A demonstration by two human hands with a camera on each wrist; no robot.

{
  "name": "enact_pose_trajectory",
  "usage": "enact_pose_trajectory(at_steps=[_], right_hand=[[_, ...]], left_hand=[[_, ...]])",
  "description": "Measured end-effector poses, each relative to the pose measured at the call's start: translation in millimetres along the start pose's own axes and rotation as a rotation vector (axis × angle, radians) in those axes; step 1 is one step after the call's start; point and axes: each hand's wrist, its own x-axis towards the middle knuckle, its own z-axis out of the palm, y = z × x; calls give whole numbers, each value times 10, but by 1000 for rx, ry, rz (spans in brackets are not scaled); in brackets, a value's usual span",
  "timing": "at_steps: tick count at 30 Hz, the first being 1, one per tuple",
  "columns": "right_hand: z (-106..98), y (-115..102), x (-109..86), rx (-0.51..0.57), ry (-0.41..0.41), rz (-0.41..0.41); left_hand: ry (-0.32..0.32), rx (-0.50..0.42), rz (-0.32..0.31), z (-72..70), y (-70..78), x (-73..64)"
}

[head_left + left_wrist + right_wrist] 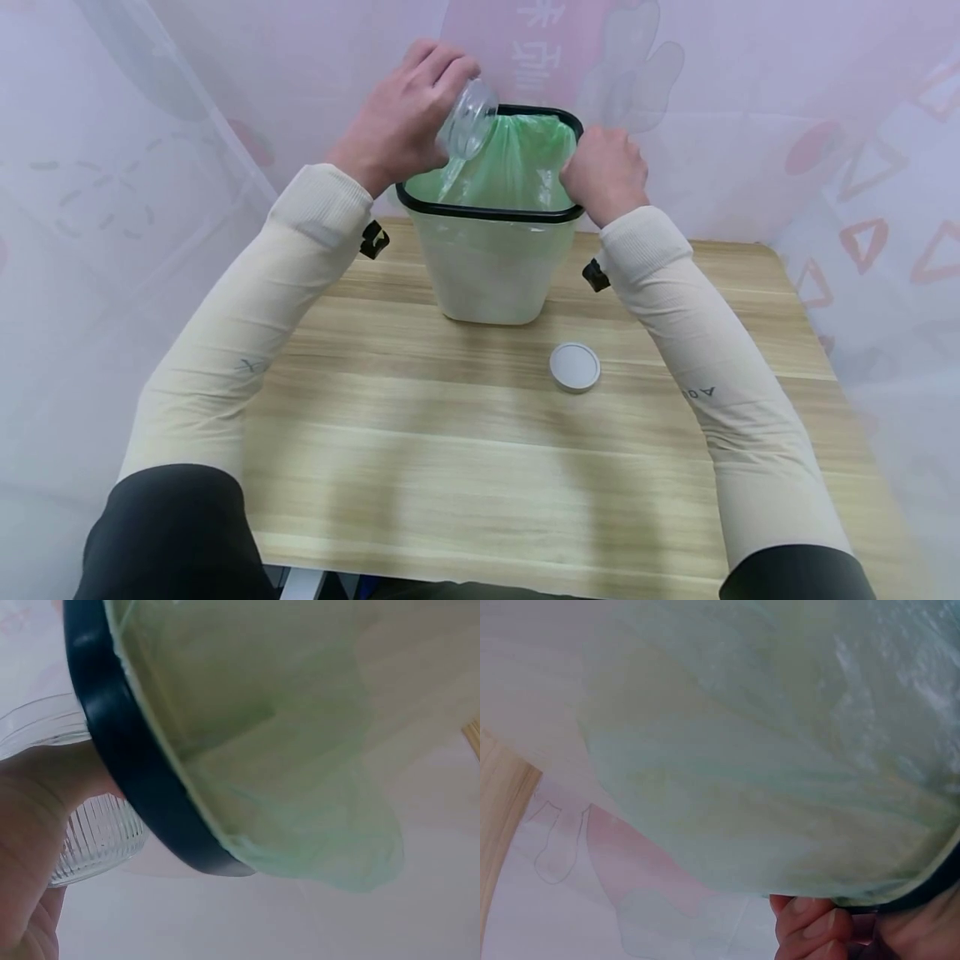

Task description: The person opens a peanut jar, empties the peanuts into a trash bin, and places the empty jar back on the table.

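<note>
My left hand (412, 117) grips a clear glass jar (471, 121), tipped sideways over the left part of a trash can (491, 271). Ribbed glass shows below the thumb in the left wrist view, where the black rim (142, 765) hides part of the jar (101, 836). A green plastic bag (528, 158) lines the pale, translucent can. At the can's right side, my right hand (609, 173) holds the rim, its fingers (814, 930) curled under the edge in the right wrist view. The bottom of the can's inside is hidden.
A round white lid (574, 367) lies flat on the wooden table (450, 467), in front of the can and to its right. Behind the table hangs a pale printed curtain (742, 125), close to the can's back. Light sleeves cover both forearms.
</note>
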Motion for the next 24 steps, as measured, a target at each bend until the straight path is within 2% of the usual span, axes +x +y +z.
enact_pose_trajectory(at_steps=[10,15,24], right_hand=[[11,16,7,6,1,3],[1,22,8,1,0,3],[-5,26,5,7,-6,5]], left_hand=[[-17,-130,-207,-38,27,-43],[42,-224,-299,-65,51,-82],[143,-314,-335,-66,107,-157]])
